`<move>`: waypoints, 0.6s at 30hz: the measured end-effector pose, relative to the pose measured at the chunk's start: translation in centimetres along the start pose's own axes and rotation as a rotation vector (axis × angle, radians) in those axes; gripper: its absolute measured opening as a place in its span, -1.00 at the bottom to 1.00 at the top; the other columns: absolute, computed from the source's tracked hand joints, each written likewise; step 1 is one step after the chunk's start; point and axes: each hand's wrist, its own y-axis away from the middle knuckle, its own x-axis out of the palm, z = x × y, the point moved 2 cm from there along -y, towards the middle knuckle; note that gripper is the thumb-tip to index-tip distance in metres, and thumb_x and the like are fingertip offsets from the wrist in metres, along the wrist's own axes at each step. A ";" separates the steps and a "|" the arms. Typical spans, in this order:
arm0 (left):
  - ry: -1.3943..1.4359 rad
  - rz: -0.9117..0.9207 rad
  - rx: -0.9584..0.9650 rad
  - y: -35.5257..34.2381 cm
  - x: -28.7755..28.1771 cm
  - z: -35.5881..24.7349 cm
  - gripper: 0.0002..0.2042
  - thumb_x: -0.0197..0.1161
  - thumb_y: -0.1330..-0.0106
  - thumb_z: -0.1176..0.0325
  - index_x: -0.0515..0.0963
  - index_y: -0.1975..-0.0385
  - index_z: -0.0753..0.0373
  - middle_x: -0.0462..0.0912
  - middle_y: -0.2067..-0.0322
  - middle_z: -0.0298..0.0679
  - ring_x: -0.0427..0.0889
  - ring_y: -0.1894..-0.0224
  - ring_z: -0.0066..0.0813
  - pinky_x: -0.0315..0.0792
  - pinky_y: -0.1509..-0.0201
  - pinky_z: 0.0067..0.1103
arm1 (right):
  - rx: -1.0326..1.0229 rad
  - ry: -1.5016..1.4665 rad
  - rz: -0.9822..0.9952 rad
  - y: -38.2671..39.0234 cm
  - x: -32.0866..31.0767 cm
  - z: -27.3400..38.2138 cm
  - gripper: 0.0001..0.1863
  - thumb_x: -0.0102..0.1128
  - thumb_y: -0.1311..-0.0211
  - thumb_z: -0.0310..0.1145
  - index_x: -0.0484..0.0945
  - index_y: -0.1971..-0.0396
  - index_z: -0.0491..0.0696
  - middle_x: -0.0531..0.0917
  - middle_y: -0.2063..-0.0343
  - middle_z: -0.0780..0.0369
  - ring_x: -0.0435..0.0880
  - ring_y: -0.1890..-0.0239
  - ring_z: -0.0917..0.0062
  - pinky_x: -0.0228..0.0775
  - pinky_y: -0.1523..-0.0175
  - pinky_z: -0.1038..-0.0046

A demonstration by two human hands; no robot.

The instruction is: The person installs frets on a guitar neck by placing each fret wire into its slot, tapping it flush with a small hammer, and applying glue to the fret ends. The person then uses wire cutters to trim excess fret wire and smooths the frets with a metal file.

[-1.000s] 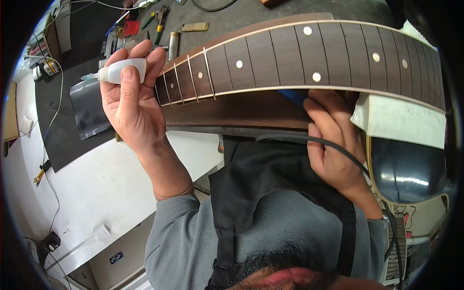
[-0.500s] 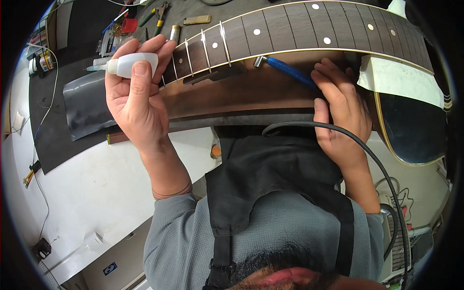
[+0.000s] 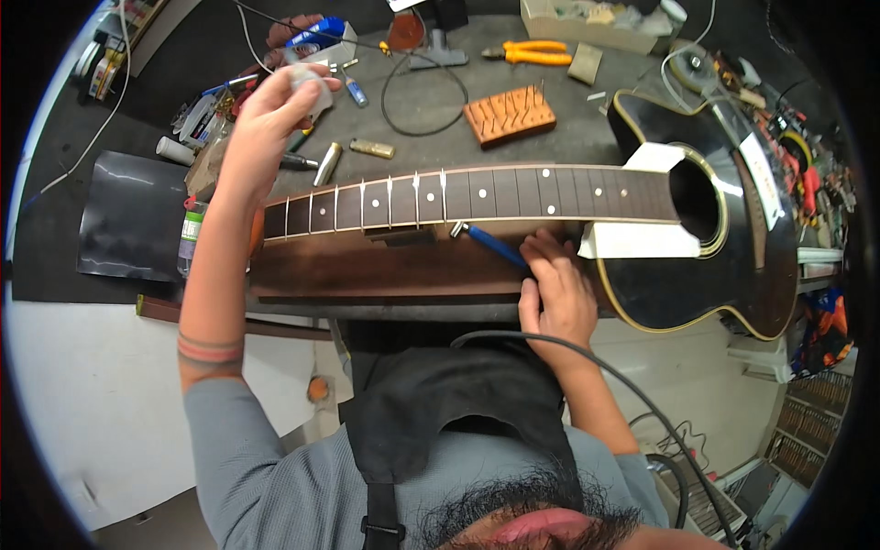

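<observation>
Raised over the far left of the bench, my left hand is closed around a small, pale, translucent squeeze bottle; its tip is hard to see. My right hand lies beside the guitar neck, fingers stretched out and thumb apart. Its fingers cover the rear of a blue-handled hammer, whose metal head rests at the near edge of the fingerboard. That board belongs to a black acoustic guitar. Several bright fret wires stand across its left part, while dark slots without visible wire run farther right.
White covering pieces flank the fingerboard's body end. Beyond the neck are a wooden block holding thin tools, orange-handled pliers and a brass-coloured piece. A labelled bottle stands by my left forearm. A black cable crosses near my right arm.
My left hand has lifted the squeeze bottle away from the fingerboard, farther over the bench. The view has shifted, showing the guitar body and more tools. My right hand stays by the hammer.
</observation>
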 end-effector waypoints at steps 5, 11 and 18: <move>-0.195 0.170 -0.094 -8.7 0.1 6.0 -0.67 0.35 -0.59 0.27 0.69 -0.25 0.24 0.69 0.09 -0.40 0.57 0.06 -0.66 0.45 0.00 -0.61 | -0.031 0.058 -0.074 0.1 0.1 -0.2 -0.51 0.29 -0.23 -0.53 0.67 -0.21 -0.06 0.70 -0.23 0.17 0.68 -0.35 0.20 0.54 -0.39 0.16; -0.167 0.324 -0.198 -11.5 -0.7 11.1 -0.65 0.35 -0.58 0.36 0.64 -0.30 0.23 0.73 0.02 -0.24 0.73 0.01 -0.46 0.70 -0.15 -0.45 | -0.025 0.048 -0.131 0.1 0.9 0.4 -0.51 0.28 -0.26 -0.52 0.65 -0.23 -0.08 0.72 -0.20 0.15 0.67 -0.36 0.17 0.50 -0.43 0.10; -0.110 0.411 -0.188 -12.4 0.6 12.6 -0.65 0.37 -0.56 0.41 0.65 -0.29 0.25 0.73 -0.01 -0.18 0.73 -0.04 -0.42 0.72 -0.15 -0.42 | -0.090 -0.040 -0.163 0.6 -0.5 1.8 -0.53 0.34 -0.18 -0.66 0.65 -0.13 -0.11 0.71 -0.16 0.10 0.68 -0.34 0.05 0.57 -0.38 0.09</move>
